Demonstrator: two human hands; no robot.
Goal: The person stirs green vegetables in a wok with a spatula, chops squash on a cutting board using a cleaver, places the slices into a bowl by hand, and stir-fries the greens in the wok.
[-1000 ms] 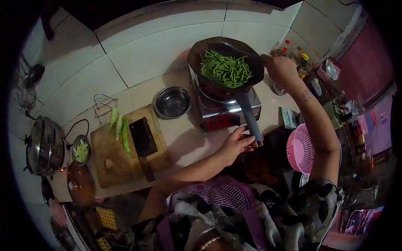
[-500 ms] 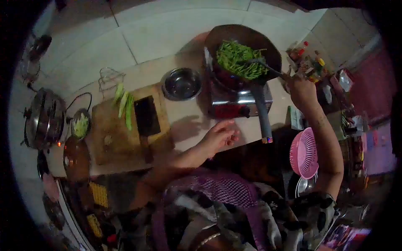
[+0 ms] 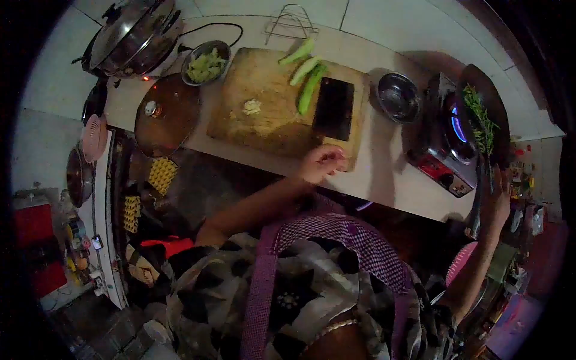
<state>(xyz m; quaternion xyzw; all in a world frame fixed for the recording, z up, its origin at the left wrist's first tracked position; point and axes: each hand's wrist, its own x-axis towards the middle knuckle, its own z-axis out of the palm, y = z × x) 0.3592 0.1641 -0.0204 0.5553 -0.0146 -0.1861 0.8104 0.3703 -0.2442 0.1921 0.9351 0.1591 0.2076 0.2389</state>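
Note:
My left hand is at the front edge of the wooden cutting board, fingers loosely bent and apart, nothing visible in them. It covers the place where the cleaver's handle lies; the dark blade shows just beyond. Long green vegetable pieces and a small pale chopped heap rest on the board. At the far right, my right hand is closed around a spatula handle. The spatula reaches into the dark pan, among cut green beans. The pan's grey handle points toward me.
Blue flame shows on the gas stove, left of the pan. A metal bowl stands beside it. At the left are a bowl of chopped greens, a brown lid and a steel pot. A pink basket is lower right.
The view has swung left. My left hand has left the pan handle and moved to the board's edge. My right hand still holds the spatula; flame now shows beside the pan.

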